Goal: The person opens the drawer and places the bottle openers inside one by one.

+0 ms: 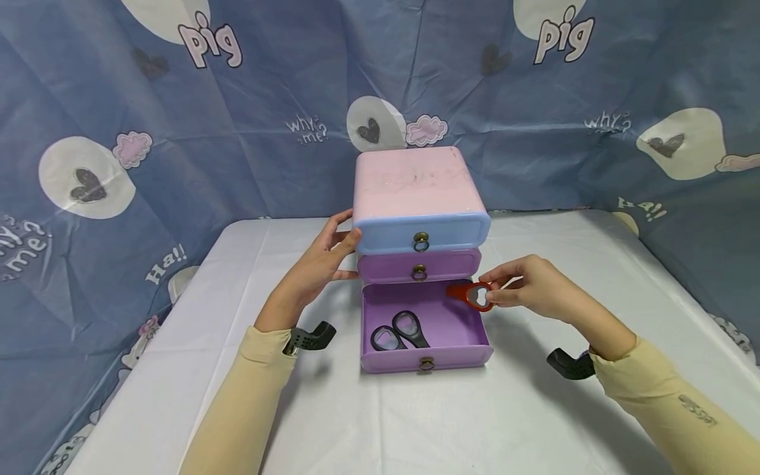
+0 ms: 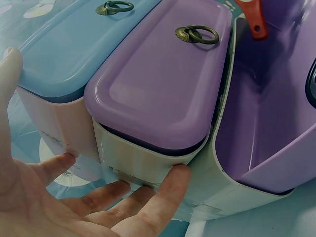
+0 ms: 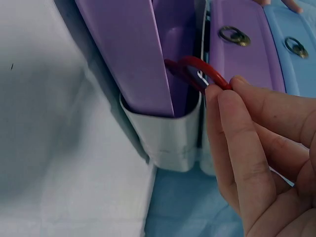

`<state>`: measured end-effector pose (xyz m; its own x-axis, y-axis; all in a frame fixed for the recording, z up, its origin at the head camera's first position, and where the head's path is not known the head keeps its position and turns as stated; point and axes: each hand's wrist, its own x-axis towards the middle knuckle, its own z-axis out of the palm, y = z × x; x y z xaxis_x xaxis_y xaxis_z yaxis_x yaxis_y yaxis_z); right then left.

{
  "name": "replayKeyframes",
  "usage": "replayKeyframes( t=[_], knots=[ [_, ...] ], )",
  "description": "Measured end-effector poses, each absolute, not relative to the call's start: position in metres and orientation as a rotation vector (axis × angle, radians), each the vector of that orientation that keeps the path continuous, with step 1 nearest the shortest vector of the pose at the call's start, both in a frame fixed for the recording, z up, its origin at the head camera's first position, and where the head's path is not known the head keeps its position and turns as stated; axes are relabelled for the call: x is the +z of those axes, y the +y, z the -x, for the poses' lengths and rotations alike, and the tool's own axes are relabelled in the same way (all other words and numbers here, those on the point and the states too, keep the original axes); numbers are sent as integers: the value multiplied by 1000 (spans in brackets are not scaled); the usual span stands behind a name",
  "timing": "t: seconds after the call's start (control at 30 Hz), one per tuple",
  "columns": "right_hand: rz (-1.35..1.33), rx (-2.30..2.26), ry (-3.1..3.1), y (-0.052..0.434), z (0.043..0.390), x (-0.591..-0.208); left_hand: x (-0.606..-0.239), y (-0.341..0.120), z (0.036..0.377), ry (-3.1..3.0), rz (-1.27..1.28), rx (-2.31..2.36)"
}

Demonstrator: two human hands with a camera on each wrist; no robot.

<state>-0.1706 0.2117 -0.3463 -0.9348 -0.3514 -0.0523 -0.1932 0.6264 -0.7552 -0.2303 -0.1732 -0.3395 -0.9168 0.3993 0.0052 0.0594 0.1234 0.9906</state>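
Observation:
A small pink drawer chest (image 1: 415, 181) stands mid-table, with a blue top drawer (image 1: 421, 232), a shut purple middle drawer (image 1: 419, 265) and a purple bottom drawer (image 1: 424, 330) pulled out. Two black bottle openers (image 1: 399, 330) lie inside the bottom drawer. My right hand (image 1: 534, 290) pinches a red bottle opener (image 1: 472, 294) over the drawer's right back corner; in the right wrist view the red opener (image 3: 200, 73) hangs at the drawer wall. With straight fingers my left hand (image 1: 323, 260) presses on the chest's left side (image 2: 54, 133).
A white cloth covers the table (image 1: 415, 422). A blue patterned backdrop (image 1: 178, 132) closes in the back and both sides. Brass ring pulls (image 1: 421, 243) sit on each drawer front.

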Motion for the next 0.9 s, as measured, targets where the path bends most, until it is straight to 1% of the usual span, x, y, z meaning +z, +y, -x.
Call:
replayKeyframes(
  t=[0.9],
  knots=[
    [610, -903, 2707, 167, 182, -351, -340, -173, 230, 2144, -444, 1873]
  ],
)
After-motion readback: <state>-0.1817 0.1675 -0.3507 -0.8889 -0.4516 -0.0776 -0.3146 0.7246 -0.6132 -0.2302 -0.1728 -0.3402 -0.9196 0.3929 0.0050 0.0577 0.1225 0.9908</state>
